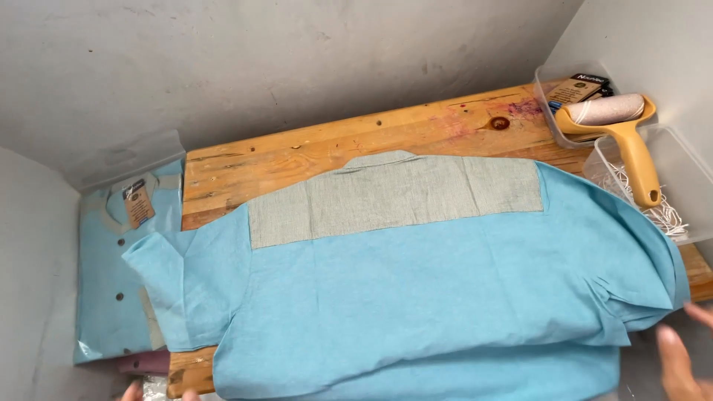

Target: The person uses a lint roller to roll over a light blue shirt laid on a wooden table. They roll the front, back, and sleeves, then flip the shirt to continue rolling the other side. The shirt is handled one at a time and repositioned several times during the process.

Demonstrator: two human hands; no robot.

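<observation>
A light blue short-sleeved shirt with a grey-green yoke panel and collar [416,289] lies back-up and spread flat across a worn wooden tabletop [312,152], its collar toward the far wall and its hem hanging over the near edge. The right hand [687,349] shows at the lower right corner, blurred, fingers spread loosely and holding nothing, just beside the shirt's right sleeve. Only the fingertips of the left hand [134,391] peek in at the bottom left edge, near the hem; I cannot tell how open it is or whether it touches the cloth. To the left sits a folded blue shirt in a clear plastic bag with a cardboard tag [122,275]. At the far right, a yellow-handled lint roller [620,122] rests across clear plastic tubs [672,174].
</observation>
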